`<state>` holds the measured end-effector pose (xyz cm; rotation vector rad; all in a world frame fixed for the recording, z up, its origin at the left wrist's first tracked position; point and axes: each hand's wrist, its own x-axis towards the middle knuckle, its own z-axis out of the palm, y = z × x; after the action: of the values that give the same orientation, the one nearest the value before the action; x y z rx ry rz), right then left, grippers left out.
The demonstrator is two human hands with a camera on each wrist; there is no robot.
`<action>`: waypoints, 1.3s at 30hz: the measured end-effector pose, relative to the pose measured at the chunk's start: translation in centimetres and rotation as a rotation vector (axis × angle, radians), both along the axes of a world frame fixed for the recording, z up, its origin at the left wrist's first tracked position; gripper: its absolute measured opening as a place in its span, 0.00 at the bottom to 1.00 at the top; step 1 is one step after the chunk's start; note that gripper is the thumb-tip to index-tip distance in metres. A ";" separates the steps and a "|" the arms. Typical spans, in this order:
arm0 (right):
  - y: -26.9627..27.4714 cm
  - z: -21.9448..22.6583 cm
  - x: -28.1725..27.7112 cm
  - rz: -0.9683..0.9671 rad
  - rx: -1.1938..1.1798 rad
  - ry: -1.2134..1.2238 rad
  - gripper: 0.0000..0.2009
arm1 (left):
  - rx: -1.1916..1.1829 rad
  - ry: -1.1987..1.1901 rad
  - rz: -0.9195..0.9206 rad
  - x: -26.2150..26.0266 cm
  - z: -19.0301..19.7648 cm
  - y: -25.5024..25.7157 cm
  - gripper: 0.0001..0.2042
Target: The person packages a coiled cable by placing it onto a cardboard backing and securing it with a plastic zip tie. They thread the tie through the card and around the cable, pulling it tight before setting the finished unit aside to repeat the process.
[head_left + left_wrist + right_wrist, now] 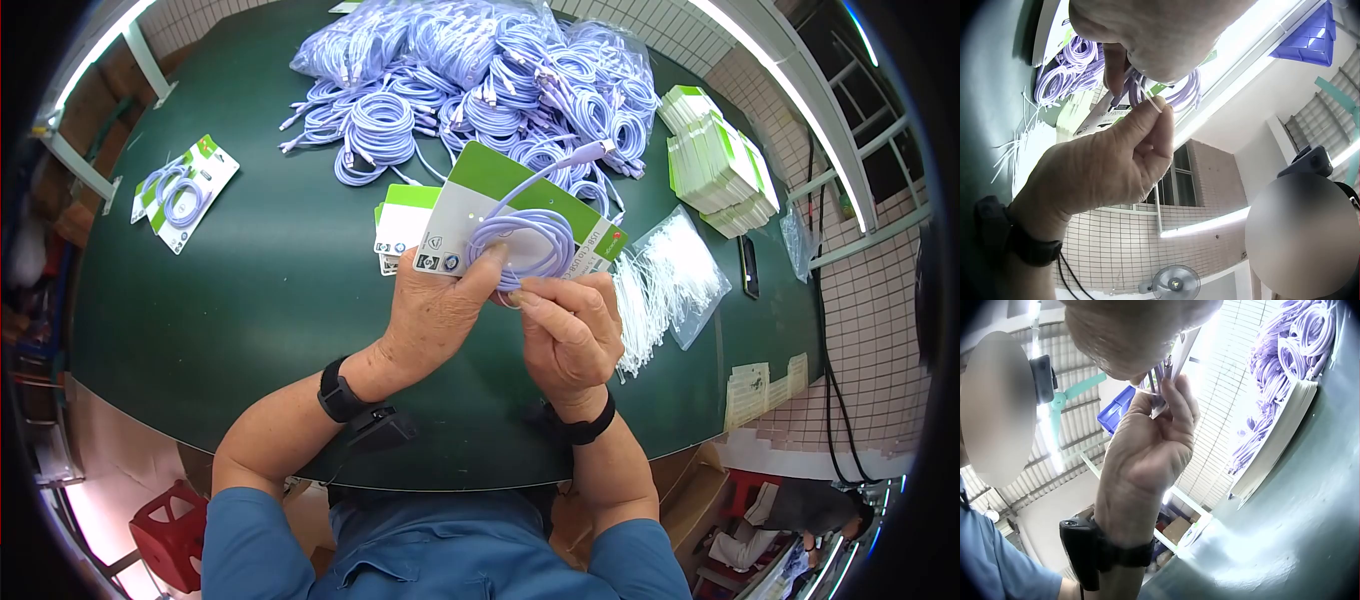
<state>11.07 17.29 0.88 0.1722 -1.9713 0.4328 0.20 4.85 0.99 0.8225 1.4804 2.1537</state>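
In the head view my left hand [435,305] grips a green and white packaging card [480,172], with the thumb pressing a coiled lavender USB cable [562,240] against its front. One connector of the cable sticks up past the card's upper right. At the coil's lower edge my right hand [575,330] pinches a thin white cable tie [1151,101], which the left wrist view shows passing by the coil. In the right wrist view the fingertips of the right hand [1154,444] meet near the card's edge, the left hand looming close above.
A large heap of coiled lavender cables [385,125], partly bagged, lies at the back. Stacked cards [715,165] stand at right, near a bag of white ties [680,275] and a black tool [749,267]. More cards [405,220] lie behind the held one; carded cables [185,195] lie left.
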 end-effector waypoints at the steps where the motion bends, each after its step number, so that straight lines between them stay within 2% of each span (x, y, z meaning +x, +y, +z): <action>1: 0.0 0.0 0.0 0.001 0.000 0.000 0.13 | 0.003 0.006 -0.001 0.0 0.0 0.0 0.09; 6: 0.0 -0.1 -0.1 0.000 -0.024 0.010 0.12 | -0.010 -0.090 -0.014 0.2 0.4 0.0 0.10; 19: 0.4 -0.6 -0.4 -0.024 -0.040 0.045 0.13 | -0.007 -0.037 -0.016 0.1 -0.2 0.1 0.09; 22: 0.5 -0.7 -0.5 -0.028 -0.039 0.060 0.14 | -0.006 -0.134 -0.033 0.4 0.4 0.1 0.09; 27: 0.4 -0.5 -0.4 -0.029 -0.040 0.031 0.13 | 0.000 -0.132 -0.037 0.3 0.0 0.1 0.09; 31: 0.3 -0.6 -0.4 -0.023 -0.050 0.001 0.12 | -0.004 -0.024 -0.007 0.1 -0.4 0.1 0.09; 39: 0.1 -0.6 -0.1 -0.020 -0.075 -0.025 0.12 | -0.022 -0.123 -0.044 0.2 -0.1 0.0 0.10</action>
<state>10.95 17.39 0.28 0.1002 -1.9760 0.4969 0.40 4.88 0.85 0.6950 1.4086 2.1124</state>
